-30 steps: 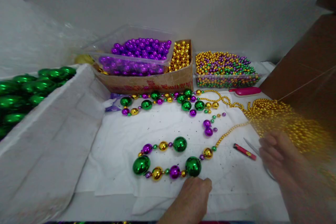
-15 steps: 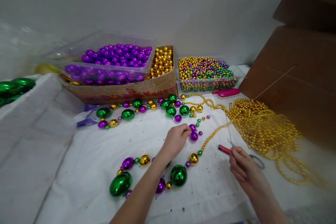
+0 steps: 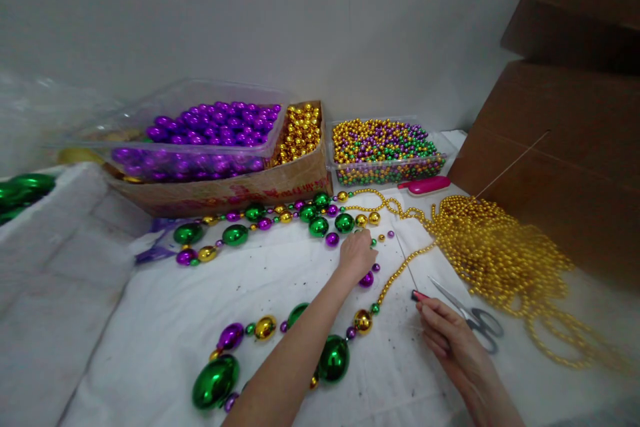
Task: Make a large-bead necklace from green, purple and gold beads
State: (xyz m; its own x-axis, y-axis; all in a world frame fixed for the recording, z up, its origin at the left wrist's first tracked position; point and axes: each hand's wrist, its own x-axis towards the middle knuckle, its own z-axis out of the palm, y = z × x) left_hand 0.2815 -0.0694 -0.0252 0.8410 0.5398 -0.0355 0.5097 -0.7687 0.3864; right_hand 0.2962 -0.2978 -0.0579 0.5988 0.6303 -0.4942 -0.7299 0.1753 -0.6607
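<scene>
My left hand [image 3: 359,257] is bent down over the small loose beads, its fingers closed together; whatever lies between them is hidden. Purple beads [image 3: 367,279] sit just below it on the white cloth. My right hand [image 3: 445,330] grips a small red lighter [image 3: 419,295] with a dark end. A thin string [image 3: 405,260] runs from near the lighter up toward the gold bead chain. Beside the right hand lie scissors [image 3: 473,313], apart from the fingers. A strand of large green, gold and purple beads [image 3: 333,359] curves under my left forearm and joins a gold bead chain [image 3: 400,270].
A finished-looking bead strand [image 3: 235,235] lies along a cardboard box [image 3: 225,197] with purple and gold beads. Behind are a clear tub [image 3: 387,163] of small mixed beads and a pink tool [image 3: 427,185]. Gold chains [image 3: 500,253] pile by a brown carton [image 3: 555,167] with a string through it.
My left hand has moved from the purple beads up to the smaller loose beads. The scissors, earlier at the right hand's fingers, now lie visible beside it. The view has shifted slightly.
</scene>
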